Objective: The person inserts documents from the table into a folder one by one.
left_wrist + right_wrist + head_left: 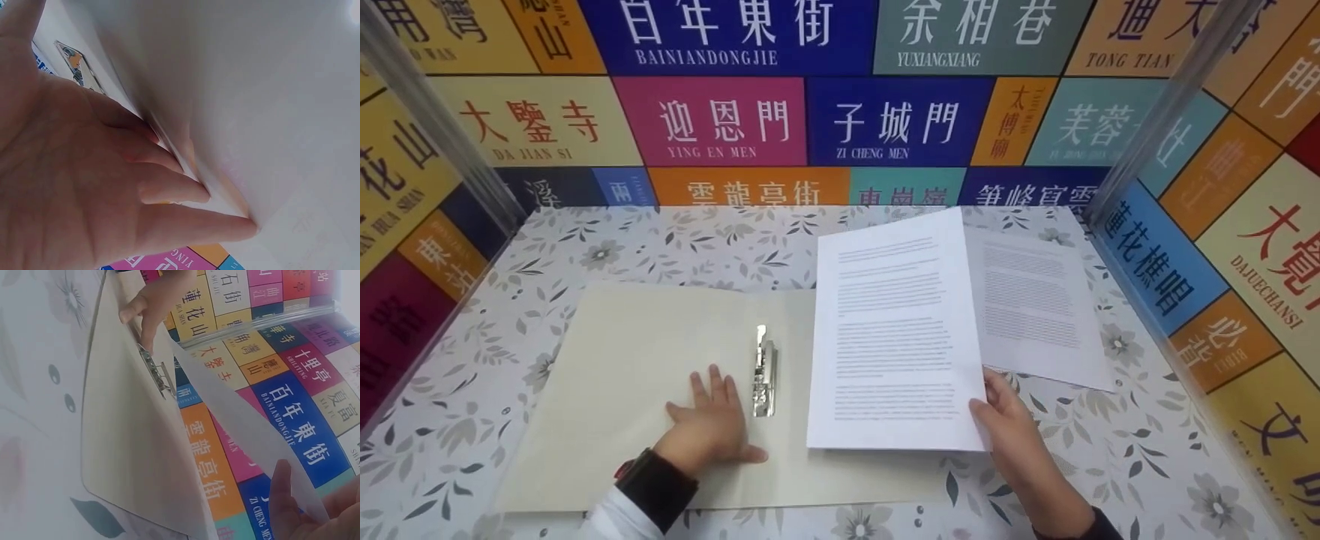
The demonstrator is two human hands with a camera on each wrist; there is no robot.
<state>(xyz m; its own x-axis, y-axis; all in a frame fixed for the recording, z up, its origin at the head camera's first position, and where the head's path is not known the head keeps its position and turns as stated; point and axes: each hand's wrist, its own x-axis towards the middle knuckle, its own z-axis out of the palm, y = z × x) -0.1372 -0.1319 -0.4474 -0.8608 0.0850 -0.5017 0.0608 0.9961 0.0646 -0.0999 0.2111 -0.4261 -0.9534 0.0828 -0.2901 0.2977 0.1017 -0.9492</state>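
Observation:
An opened cream file folder (637, 360) lies flat, with a metal clip (765, 371) fixed near its fold. My left hand (712, 424) rests spread on the folder just left of the clip; its fingertips touch the surface in the left wrist view. With thumb and fingers, my right hand (1009, 420) pinches the lower right edge of a printed sheet of paper (896, 337). That sheet is raised over the folder's right half and hides part of it. In the right wrist view the paper (242, 416) appears edge-on, tilted above the folder (135, 439).
Another printed sheet (1035, 300) lies on the table at the right, partly behind the held paper. A floral-patterned cover (457, 442) spreads over the table. Upright panels (709, 120) with coloured place-name blocks enclose the back and both sides.

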